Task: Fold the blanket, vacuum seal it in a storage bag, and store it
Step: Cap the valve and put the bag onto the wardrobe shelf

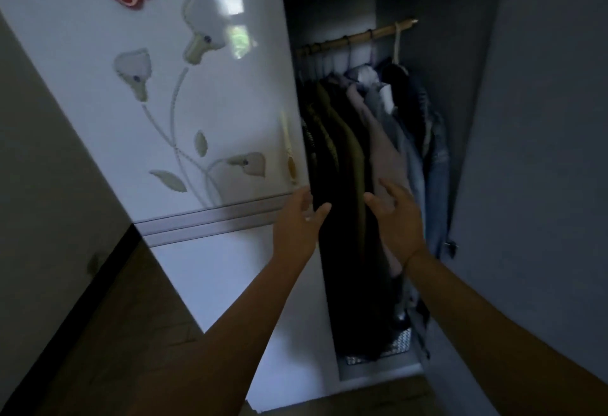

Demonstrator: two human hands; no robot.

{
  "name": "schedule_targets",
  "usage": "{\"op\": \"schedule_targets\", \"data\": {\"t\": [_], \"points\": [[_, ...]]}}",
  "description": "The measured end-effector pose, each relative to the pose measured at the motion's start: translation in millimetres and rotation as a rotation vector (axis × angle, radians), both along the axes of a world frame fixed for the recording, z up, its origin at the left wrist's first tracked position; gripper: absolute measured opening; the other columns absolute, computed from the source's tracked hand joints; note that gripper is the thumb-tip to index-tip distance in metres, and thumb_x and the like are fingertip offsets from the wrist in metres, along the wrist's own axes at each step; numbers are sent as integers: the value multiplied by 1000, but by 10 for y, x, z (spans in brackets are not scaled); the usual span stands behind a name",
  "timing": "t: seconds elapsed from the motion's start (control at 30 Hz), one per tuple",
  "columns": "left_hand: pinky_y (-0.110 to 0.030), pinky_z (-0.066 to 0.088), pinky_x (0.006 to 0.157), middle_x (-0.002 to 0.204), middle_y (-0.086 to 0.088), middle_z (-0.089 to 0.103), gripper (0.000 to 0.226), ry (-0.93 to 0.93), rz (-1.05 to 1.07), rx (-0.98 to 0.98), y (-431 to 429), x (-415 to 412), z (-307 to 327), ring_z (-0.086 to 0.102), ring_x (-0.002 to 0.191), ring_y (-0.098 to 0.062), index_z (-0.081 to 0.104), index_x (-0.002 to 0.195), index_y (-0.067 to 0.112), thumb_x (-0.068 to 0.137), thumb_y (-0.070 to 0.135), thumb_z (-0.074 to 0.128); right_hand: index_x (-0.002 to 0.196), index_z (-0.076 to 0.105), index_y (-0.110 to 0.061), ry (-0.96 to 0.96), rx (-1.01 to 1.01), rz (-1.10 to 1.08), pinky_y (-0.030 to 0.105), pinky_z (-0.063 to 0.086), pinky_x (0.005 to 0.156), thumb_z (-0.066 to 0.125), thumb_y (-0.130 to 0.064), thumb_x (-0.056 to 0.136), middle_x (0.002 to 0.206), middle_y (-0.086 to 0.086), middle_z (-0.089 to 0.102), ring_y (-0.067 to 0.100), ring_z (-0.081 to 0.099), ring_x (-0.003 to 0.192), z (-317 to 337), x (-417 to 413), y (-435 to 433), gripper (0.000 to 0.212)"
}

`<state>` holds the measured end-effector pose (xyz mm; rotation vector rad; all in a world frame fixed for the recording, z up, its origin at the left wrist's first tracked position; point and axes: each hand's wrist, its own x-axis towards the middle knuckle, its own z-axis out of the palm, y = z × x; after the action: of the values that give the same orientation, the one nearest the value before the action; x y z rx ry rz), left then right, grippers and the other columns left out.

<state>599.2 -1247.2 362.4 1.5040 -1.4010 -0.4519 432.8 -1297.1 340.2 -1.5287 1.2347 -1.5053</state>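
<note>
Just now the left hand is stretched out with spread, empty fingers, near the edge of the closed white door and in front of a dark garment. The right hand, also spread and holding nothing, is before a beige garment. Around them clothes hang from a wooden rod in the open wardrobe. On its floor, under the clothes, lies a pale patterned bundle, mostly hidden; I cannot tell if it is the bagged blanket
</note>
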Motion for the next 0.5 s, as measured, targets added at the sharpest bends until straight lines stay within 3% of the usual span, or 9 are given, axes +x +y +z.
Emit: {"op": "schedule_targets", "data": {"t": [0.17, 0.33, 0.5], "points": [[-25, 38, 104, 144, -2, 52, 60, -53, -228, 24, 242, -813, -8, 48, 131, -17, 45, 145, 15, 92, 37, 65, 132, 52, -11, 177, -139, -313, 33, 37, 108, 68, -31, 86, 134, 5, 52, 19, 47, 124, 0, -866, 736, 53], [-34, 33, 113, 153, -2, 41, 67, -35, -479, -31, 565, -1888, 167, 37, 141, -18, 42, 147, 19, 90, 41, 67, 131, 51, -14, 253, -247, -647, 20, 32, 104, 67, -31, 87, 132, 7, 46, 17, 44, 125, 115, -1644, 1553, 50], [-26, 31, 112, 153, -1, 39, 68, -16, -636, -123, 770, -2711, 398, 35, 141, -15, 40, 148, 19, 90, 40, 68, 122, 53, -11, 250, -270, -952, 41, 39, 104, 71, -30, 84, 123, 7, 47, 22, 45, 118, 114, -2447, 1873, 46]]}}
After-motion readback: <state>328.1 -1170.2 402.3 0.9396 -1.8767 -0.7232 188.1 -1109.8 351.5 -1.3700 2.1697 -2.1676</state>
